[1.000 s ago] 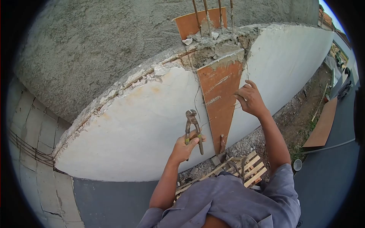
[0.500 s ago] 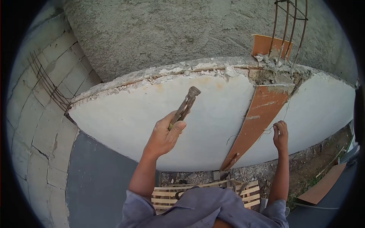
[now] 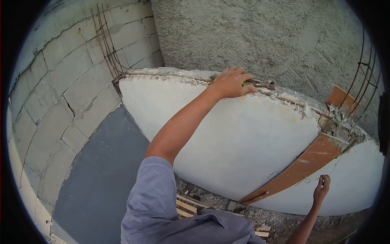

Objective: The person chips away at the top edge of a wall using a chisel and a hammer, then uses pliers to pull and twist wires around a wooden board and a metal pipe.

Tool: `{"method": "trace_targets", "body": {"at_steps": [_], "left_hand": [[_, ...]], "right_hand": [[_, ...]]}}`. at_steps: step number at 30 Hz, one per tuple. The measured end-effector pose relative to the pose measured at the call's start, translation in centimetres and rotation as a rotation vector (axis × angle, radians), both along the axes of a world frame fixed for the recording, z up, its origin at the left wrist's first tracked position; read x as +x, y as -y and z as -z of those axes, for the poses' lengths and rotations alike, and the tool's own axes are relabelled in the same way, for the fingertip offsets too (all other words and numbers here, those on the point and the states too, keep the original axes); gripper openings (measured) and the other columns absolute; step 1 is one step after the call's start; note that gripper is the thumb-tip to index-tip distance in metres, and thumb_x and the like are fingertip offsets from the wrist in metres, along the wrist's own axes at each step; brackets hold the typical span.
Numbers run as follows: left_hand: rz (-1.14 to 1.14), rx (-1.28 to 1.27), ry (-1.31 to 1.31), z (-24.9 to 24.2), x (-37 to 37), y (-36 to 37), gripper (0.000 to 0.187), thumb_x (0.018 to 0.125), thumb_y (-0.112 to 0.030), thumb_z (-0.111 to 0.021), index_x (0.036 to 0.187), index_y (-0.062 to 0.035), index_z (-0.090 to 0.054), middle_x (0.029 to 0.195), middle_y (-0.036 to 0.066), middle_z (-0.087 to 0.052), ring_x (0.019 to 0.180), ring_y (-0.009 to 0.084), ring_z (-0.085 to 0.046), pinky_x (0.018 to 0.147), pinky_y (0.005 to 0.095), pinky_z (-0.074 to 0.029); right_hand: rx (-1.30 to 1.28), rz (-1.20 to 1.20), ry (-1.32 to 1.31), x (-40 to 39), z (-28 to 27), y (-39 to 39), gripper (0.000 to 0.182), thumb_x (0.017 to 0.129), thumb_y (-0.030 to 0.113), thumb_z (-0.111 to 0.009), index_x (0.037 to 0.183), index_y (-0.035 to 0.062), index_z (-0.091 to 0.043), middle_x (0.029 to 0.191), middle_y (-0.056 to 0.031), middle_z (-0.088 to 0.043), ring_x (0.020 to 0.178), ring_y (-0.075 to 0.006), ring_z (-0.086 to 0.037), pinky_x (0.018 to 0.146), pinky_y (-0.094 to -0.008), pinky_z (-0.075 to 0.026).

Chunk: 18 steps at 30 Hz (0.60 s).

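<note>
My left hand (image 3: 233,83) rests over the broken top edge of the white wall (image 3: 219,130). Its fingers and thumb are around rusty pincers (image 3: 266,84), which lie along the edge with the jaws pointing right; the palm hides part of the handles. Lower at the right, my right hand (image 3: 322,188) is closed in a pinch on a thin wire (image 3: 335,166), which runs up toward the top of an orange-brown board (image 3: 302,166). This board is set upright against the white wall, left of my right hand.
Rebar rods (image 3: 364,81) rise at the right beside a small orange board piece (image 3: 340,99). More rebar (image 3: 106,44) stands at the left by the block wall (image 3: 81,85). A rough grey wall (image 3: 252,36) is behind; wooden slats (image 3: 187,206) and rubble lie below.
My left hand has moved the pincers from mid-air up onto the wall's top edge. The view has turned left, and my right hand still pinches the wire.
</note>
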<state>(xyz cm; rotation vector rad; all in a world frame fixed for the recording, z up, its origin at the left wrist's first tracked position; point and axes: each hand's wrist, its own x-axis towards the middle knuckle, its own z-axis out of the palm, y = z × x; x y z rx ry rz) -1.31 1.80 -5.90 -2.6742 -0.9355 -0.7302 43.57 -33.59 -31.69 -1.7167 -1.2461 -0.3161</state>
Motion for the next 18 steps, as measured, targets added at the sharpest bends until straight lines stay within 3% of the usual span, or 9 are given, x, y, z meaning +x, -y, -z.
{"method": "trace_targets", "body": {"at_steps": [4, 6, 9, 10, 11, 13, 14, 16, 18], "left_hand": [[-0.007, -0.087, -0.055, -1.5, -1.0, -1.3, 0.060, 0.090, -0.060, -0.055, 0.122, -0.0094, -0.064, 0.119, 0.013, -0.060, 0.120, 0.0322, -0.051, 0.101, 0.0441, -0.042], [0.090, -0.185, -0.029, -2.2, 0.7, -1.5, 0.056, 0.089, -0.054, -0.059, 0.119, -0.0074, -0.063, 0.118, 0.012, -0.062, 0.118, 0.0310, -0.052, 0.101, 0.0420, -0.042], [0.085, -0.014, -0.004, -0.7, 1.0, -2.1, 0.057, 0.091, -0.052, -0.057, 0.122, -0.0044, -0.061, 0.120, 0.016, -0.060, 0.118, 0.0333, -0.053, 0.100, 0.0436, -0.042], [0.064, -0.013, 0.030, -0.8, 1.1, -1.2, 0.059, 0.091, -0.054, -0.057, 0.122, -0.0044, -0.061, 0.118, 0.016, -0.060, 0.116, 0.0344, -0.053, 0.100, 0.0440, -0.042], [0.030, -0.044, -0.012, -1.7, 1.6, 0.2, 0.060, 0.091, -0.056, -0.056, 0.121, -0.0044, -0.061, 0.117, 0.016, -0.060, 0.115, 0.0346, -0.053, 0.099, 0.0443, -0.042], [-0.039, -0.036, -0.045, -1.5, 2.7, 0.7, 0.063, 0.091, -0.060, -0.053, 0.120, -0.0040, -0.061, 0.115, 0.016, -0.061, 0.114, 0.0349, -0.053, 0.097, 0.0447, -0.043], [-0.068, -0.004, -0.034, -1.1, 3.1, 0.4, 0.065, 0.091, -0.061, -0.051, 0.119, -0.0036, -0.061, 0.114, 0.016, -0.060, 0.114, 0.0351, -0.052, 0.097, 0.0448, -0.043], [-0.111, 0.013, -0.038, -0.7, 3.8, 0.4, 0.068, 0.091, -0.064, -0.049, 0.119, -0.0028, -0.060, 0.113, 0.016, -0.060, 0.114, 0.0353, -0.052, 0.097, 0.0450, -0.043], [-0.140, -0.021, -0.078, -1.3, 3.7, 1.3, 0.072, 0.090, -0.066, -0.048, 0.120, -0.0019, -0.060, 0.114, 0.016, -0.060, 0.115, 0.0356, -0.051, 0.097, 0.0452, -0.042]], "right_hand": [[0.054, -0.058, 0.011, 1.0, -1.0, 1.4, 0.012, 0.093, -0.001, -0.050, 0.100, -0.0029, -0.059, 0.098, -0.0137, -0.059, 0.091, -0.0239, -0.056, 0.083, -0.0343, -0.046], [0.021, -0.114, -0.191, -0.8, -3.9, 2.5, 0.019, 0.088, 0.002, -0.045, 0.096, -0.0032, -0.061, 0.094, -0.0123, -0.059, 0.088, -0.0211, -0.056, 0.082, -0.0302, -0.045], [0.070, -0.133, -0.319, -1.5, -6.3, 2.9, 0.027, 0.090, 0.011, -0.044, 0.097, -0.0056, -0.064, 0.094, -0.0101, -0.065, 0.093, -0.0196, -0.061, 0.087, -0.0323, -0.047], [0.109, -0.081, -0.368, -1.3, -6.5, 2.5, 0.029, 0.096, 0.016, -0.047, 0.099, -0.0053, -0.065, 0.094, -0.0098, -0.066, 0.094, -0.0190, -0.063, 0.088, -0.0340, -0.051], [0.152, 0.000, -0.426, -0.8, -6.4, 1.9, 0.030, 0.099, 0.021, -0.051, 0.100, -0.0043, -0.067, 0.094, -0.0089, -0.066, 0.090, -0.0169, -0.063, 0.081, -0.0330, -0.055], [0.199, 0.211, -0.432, -0.6, -7.5, 0.6, 0.030, 0.097, 0.022, -0.059, 0.112, -0.0028, -0.065, 0.103, -0.0107, -0.066, 0.093, -0.0167, -0.063, 0.074, -0.0310, -0.057], [0.187, 0.359, -0.214, 0.8, -7.1, 0.0, 0.036, 0.096, 0.023, -0.061, 0.122, -0.0020, -0.061, 0.107, -0.0129, -0.066, 0.098, -0.0181, -0.063, 0.071, -0.0307, -0.057], [0.290, 0.373, -0.356, 2.6, -7.3, -2.2, 0.039, 0.094, 0.022, -0.063, 0.124, -0.0041, -0.059, 0.107, -0.0164, -0.067, 0.101, -0.0238, -0.063, 0.079, -0.0364, -0.053], [0.336, 0.304, -0.721, 2.5, -8.7, -4.1, 0.042, 0.095, 0.020, -0.061, 0.129, -0.0037, -0.056, 0.098, -0.0115, -0.067, 0.087, -0.0186, -0.064, 0.071, -0.0331, -0.054]]}}
